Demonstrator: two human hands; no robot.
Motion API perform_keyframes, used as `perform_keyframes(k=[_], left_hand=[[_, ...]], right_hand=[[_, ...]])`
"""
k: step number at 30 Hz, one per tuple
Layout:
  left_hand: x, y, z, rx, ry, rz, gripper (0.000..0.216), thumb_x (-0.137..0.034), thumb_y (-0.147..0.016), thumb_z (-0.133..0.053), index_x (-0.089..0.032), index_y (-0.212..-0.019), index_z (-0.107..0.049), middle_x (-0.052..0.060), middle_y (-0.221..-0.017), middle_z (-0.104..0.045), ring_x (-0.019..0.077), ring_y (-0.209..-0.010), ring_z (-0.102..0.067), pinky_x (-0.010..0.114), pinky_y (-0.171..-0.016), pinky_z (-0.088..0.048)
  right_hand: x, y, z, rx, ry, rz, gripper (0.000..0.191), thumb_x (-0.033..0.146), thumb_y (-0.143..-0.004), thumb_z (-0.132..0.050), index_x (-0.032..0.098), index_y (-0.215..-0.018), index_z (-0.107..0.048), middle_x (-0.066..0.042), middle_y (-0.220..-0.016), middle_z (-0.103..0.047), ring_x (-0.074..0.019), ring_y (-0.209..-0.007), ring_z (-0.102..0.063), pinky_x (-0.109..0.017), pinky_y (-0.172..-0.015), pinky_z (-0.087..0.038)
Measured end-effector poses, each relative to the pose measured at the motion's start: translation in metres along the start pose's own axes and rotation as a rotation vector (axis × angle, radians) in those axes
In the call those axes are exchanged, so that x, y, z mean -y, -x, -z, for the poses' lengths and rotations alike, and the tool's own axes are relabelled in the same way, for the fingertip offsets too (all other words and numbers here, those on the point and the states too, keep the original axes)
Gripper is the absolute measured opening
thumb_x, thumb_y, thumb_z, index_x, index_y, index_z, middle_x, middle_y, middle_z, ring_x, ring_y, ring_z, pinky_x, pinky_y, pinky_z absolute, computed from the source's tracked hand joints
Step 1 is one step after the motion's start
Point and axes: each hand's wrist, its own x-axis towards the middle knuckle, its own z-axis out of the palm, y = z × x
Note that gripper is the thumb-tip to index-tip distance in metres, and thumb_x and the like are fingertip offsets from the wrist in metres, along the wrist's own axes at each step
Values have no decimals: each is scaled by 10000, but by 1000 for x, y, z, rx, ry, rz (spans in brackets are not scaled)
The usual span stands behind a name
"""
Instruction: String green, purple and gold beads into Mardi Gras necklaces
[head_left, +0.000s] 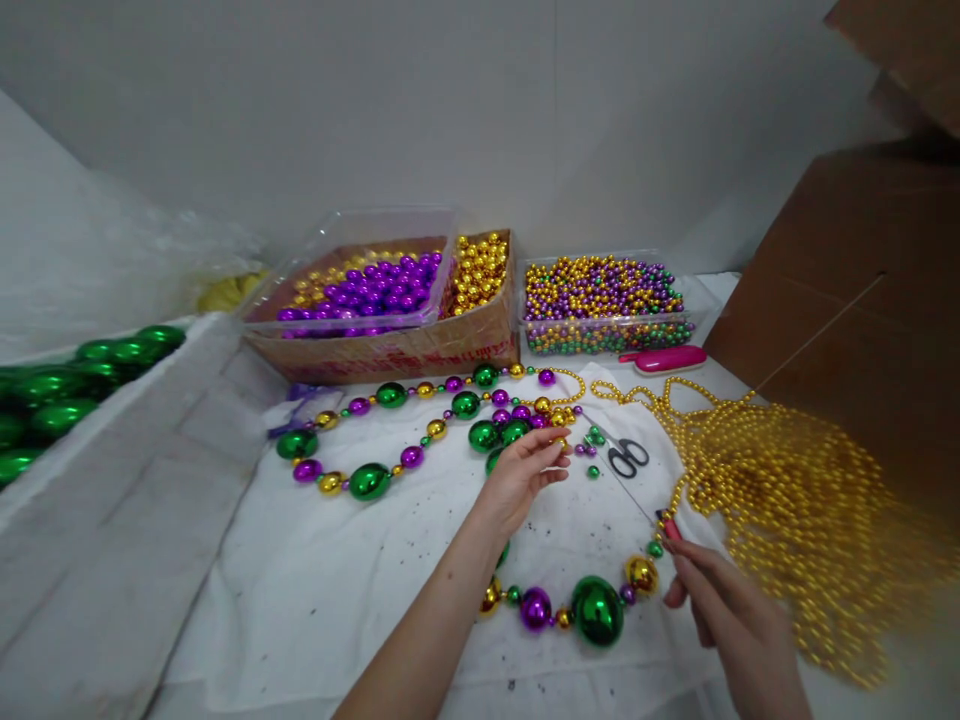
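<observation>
My left hand [525, 470] reaches over the white cloth [315, 590], fingertips pinched on a small gold bead beside loose green and purple beads [499, 432]. My right hand [731, 615] is closed on a thin needle-like tool with a red end [670, 528], from which a fine thread runs up to the right. A partly strung strand of green, purple and gold beads [592, 608] curves on the cloth between my hands. A longer strung necklace [390, 395] lies farther back.
A scissors [628, 457] and a pink tool [664, 359] lie behind my hands. A heap of gold bead strands [795, 500] fills the right. Bead trays [604, 300] and a cardboard box [405, 345] stand at the back; large green beads [52, 400] sit left.
</observation>
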Motion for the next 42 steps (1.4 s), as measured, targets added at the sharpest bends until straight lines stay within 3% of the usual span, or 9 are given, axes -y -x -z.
perform_keyframes(k=[3, 8, 14, 21, 31, 37, 42], left_hand=[[3, 14, 4, -14, 243, 53, 308, -258, -772, -694, -177, -1069, -676, 63, -956, -648, 119, -782, -609, 258, -744, -483], [8, 22, 8, -28, 366, 39, 300, -237, -785, -677, -175, -1078, -682, 56, -888, -640, 120, -750, -596, 267, -730, -483], [13, 28, 13, -88, 354, -1, 267, -223, -771, -685, -164, -1031, -693, 58, -916, -644, 121, -787, -591, 271, -774, -477], [14, 32, 12, -126, 341, -15, 247, -206, -733, -720, -158, -975, -697, 45, -912, -639, 118, -805, -588, 271, -799, -473], [18, 35, 9, -173, 365, -36, 261, -201, -682, -760, -157, -928, -686, 30, -887, -643, 109, -783, -599, 263, -778, -479], [21, 35, 6, -223, 386, -34, 289, -179, -650, -779, -150, -908, -652, 18, -847, -631, 109, -767, -602, 262, -770, -485], [24, 39, -3, -231, 436, -20, 386, -119, -627, -780, -176, -969, -612, -2, -874, -619, 95, -753, -598, 251, -759, -483]], right_hand=[[9, 9, 2, 49, 72, 66, 368, 509, -777, -594, 225, -958, -743, 2, -559, -611, -96, -386, -412, -209, -374, -367], [14, 20, -3, 54, 137, 95, 314, 476, -790, -587, 245, -919, -755, 10, -538, -609, -101, -389, -414, -208, -379, -357], [21, 29, -10, 30, 155, 63, 299, 473, -786, -587, 245, -885, -753, 22, -525, -589, -105, -399, -431, -209, -415, -390], [5, 19, 0, 204, 226, 140, 332, 470, -790, -589, 225, -937, -757, 1, -528, -625, -116, -392, -489, -195, -396, -418], [8, 22, -2, 192, 262, 158, 345, 465, -801, -577, 223, -973, -752, 4, -520, -616, -129, -398, -506, -207, -423, -446], [7, 23, -3, 203, 230, 141, 339, 457, -817, -569, 204, -964, -740, -8, -555, -636, -162, -506, -601, -211, -523, -506], [15, 28, -19, 184, 174, 146, 319, 450, -840, -550, 193, -951, -702, -11, -562, -628, -178, -556, -624, -215, -512, -493]])
